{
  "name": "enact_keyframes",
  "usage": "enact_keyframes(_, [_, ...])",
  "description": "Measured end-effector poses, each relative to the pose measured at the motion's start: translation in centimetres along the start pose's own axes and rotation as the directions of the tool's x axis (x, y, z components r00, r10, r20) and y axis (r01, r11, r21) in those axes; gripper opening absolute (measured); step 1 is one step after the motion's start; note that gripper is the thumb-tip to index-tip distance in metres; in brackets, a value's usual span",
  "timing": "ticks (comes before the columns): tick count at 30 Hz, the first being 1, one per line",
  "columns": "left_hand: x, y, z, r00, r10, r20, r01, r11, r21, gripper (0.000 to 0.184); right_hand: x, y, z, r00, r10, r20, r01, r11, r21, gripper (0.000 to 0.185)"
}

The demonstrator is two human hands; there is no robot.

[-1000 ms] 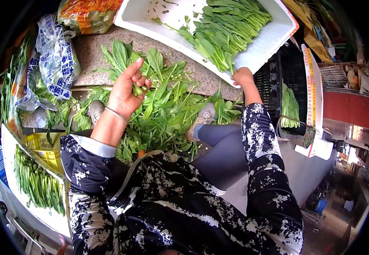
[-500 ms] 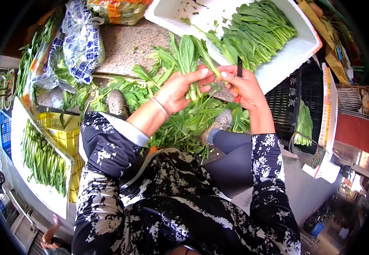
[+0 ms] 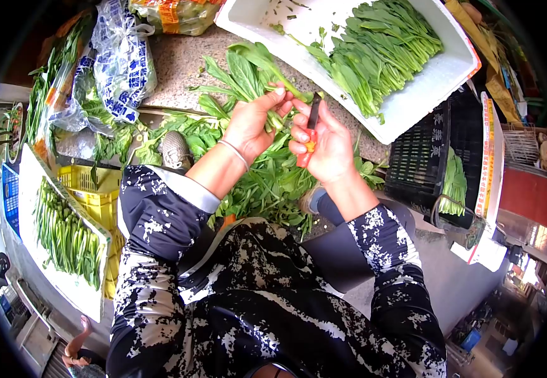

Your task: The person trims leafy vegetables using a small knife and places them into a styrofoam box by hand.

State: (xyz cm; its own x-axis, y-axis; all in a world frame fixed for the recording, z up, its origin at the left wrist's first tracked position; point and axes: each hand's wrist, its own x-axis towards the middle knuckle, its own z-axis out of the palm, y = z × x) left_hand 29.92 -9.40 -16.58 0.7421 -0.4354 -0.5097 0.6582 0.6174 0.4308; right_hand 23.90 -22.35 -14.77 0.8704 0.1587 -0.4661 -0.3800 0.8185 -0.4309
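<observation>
My left hand (image 3: 251, 129) is closed around a few leafy green stalks (image 3: 239, 79), their leaves pointing up and away from me. In my closed right hand (image 3: 331, 150) is a small knife (image 3: 314, 112) with a red-orange handle and a dark blade pointing up. The blade is by the cut end of one stalk, close to my left fingertips. Whether it touches the stem I cannot tell. Loose leaves (image 3: 273, 192) lie heaped on the ground below my hands. Neatly laid greens (image 3: 390, 50) fill the right part of a white foam box (image 3: 258, 28) beyond my right hand.
Printed plastic bags (image 3: 122, 69) of vegetables stand at upper left. On the left, a white foam tray (image 3: 91, 296) of green stalks leans by a yellow crate (image 3: 88, 183). A black crate (image 3: 412, 151) is at right. Another person's arm (image 3: 78, 340) shows at lower left.
My right hand has moved left and nearer to me with the knife, its blade now beside the stalk end. My left hand has shifted slightly left, and the held leaves now lean left.
</observation>
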Motion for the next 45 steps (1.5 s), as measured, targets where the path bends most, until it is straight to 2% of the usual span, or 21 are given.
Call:
enact_keyframes(9, [0.0, -0.3, 0.2, 0.99, 0.047, 0.131, -0.054, 0.997, 0.051, 0.025, 0.6, 0.2, -0.4, 0.999, 0.034, -0.03, -0.03, 0.989, 0.144, 0.026])
enact_keyframes(13, [0.1, 0.2, 0.0, 0.98, 0.053, 0.191, -0.061, 0.998, 0.036, 0.017, 0.4, 0.3, -0.5, 0.999, 0.04, 0.017, -0.042, 0.988, 0.148, 0.023])
enact_keyframes(19, [0.2, 0.2, -0.1, 0.998, 0.046, 0.051, -0.045, 0.999, -0.015, 0.013, 0.3, -0.2, -1.1, 0.995, 0.073, 0.066, -0.076, 0.996, 0.042, 0.025])
enact_keyframes(20, [0.3, 0.3, -0.3, 0.999, 0.045, 0.025, -0.045, 0.999, 0.004, 0.013, 0.4, -0.7, -1.2, 0.983, -0.073, -0.167, -0.011, 0.891, -0.455, 0.027])
enact_keyframes(21, [0.3, 0.5, -0.2, 0.999, 0.033, 0.015, -0.033, 0.999, 0.022, 0.013, 0.5, -1.4, -1.3, 0.905, -0.311, -0.289, -0.076, 0.552, -0.831, 0.029])
enact_keyframes(22, [0.3, 0.7, 0.0, 0.999, 0.034, 0.019, -0.035, 0.999, 0.022, 0.013, 1.7, -2.9, -3.2, 0.847, -0.511, -0.149, 0.05, 0.354, -0.934, 0.035])
enact_keyframes(23, [0.2, 0.9, 0.1, 0.998, 0.034, 0.052, -0.034, 0.999, 0.012, 0.013, 2.8, -5.0, -5.2, 0.752, -0.658, 0.027, 0.139, 0.118, -0.983, 0.042])
enact_keyframes(24, [0.0, 0.9, 0.1, 0.996, 0.035, 0.082, -0.035, 0.999, -0.001, 0.013, 2.0, -8.0, -4.0, 0.741, -0.664, -0.104, -0.115, 0.028, -0.993, 0.056])
enact_keyframes(25, [0.0, 1.0, 0.0, 0.996, 0.039, 0.082, -0.038, 0.999, -0.008, 0.013, 1.6, -10.0, -3.6, 0.669, -0.718, -0.19, -0.34, -0.068, -0.938, 0.065])
enact_keyframes(26, [0.1, 1.1, 0.0, 0.997, 0.014, 0.08, -0.013, 1.0, -0.01, 0.015, 2.0, -12.0, -6.5, 0.614, -0.789, -0.036, -0.372, -0.248, -0.894, 0.063])
enact_keyframes(27, [0.1, 1.2, -0.1, 0.997, -0.01, 0.08, 0.011, 1.0, -0.01, 0.017, 2.6, -14.0, -10.2, 0.605, -0.796, -0.014, -0.5, -0.366, -0.785, 0.055])
enact_keyframes(28, [0.1, 1.2, -0.1, 0.996, -0.035, 0.079, 0.036, 0.999, -0.011, 0.02, 2.4, -14.8, -11.1, 0.622, -0.765, -0.168, -0.593, -0.32, -0.739, 0.042])
enact_keyframes(29, [0.1, 1.2, -0.1, 0.996, -0.032, 0.078, 0.033, 0.999, -0.014, 0.02, 2.5, -15.3, -13.6, 0.639, -0.675, -0.369, -0.516, -0.021, -0.856, 0.037])
enact_keyframes(30, [0.1, 1.3, -0.1, 0.997, -0.042, 0.058, 0.043, 0.999, -0.017, 0.021, 2.7, -15.6, -15.7, 0.676, -0.518, -0.524, -0.43, 0.3, -0.851, 0.032])
enact_keyframes(34, [0.2, 1.3, -0.5, 0.999, -0.042, 0.032, 0.043, 0.998, -0.039, 0.016, 2.4, -16.7, -16.1, 0.662, -0.551, -0.508, -0.37, 0.349, -0.861, 0.022])
enact_keyframes(37, [0.5, 1.2, -0.6, 0.996, -0.084, 0.03, 0.086, 0.995, -0.058, 0.011, 1.4, -17.3, -13.8, 0.616, -0.544, -0.569, -0.123, 0.648, -0.752, 0.023])
enact_keyframes(38, [0.4, 1.1, -0.5, 0.996, -0.078, 0.033, 0.08, 0.995, -0.061, 0.011, 0.9, -17.2, -12.9, 0.619, -0.547, -0.563, -0.12, 0.643, -0.756, 0.023])
enact_keyframes(40, [0.3, 0.8, 0.1, 0.998, -0.056, 0.017, 0.057, 0.997, -0.043, 0.009, 0.3, -16.8, -10.7, 0.712, -0.524, -0.467, 0.089, 0.727, -0.681, 0.028])
enact_keyframes(42, [0.5, 0.4, 0.1, 0.997, -0.056, 0.045, 0.055, 0.998, 0.013, 0.015, 0.2, -15.2, -8.2, 0.724, -0.589, -0.36, 0.179, 0.664, -0.726, 0.033])
enact_keyframes(44, [0.5, 0.0, 0.5, 0.992, -0.046, 0.119, 0.049, 0.999, -0.018, 0.022, 0.0, -12.4, -4.4, 0.669, -0.694, -0.266, 0.131, 0.462, -0.877, 0.03])
enact_keyframes(45, [0.2, 0.0, 0.8, 0.99, -0.05, 0.135, 0.052, 0.999, -0.014, 0.024, -0.1, -10.5, -2.9, 0.65, -0.746, -0.145, 0.176, 0.333, -0.926, 0.028])
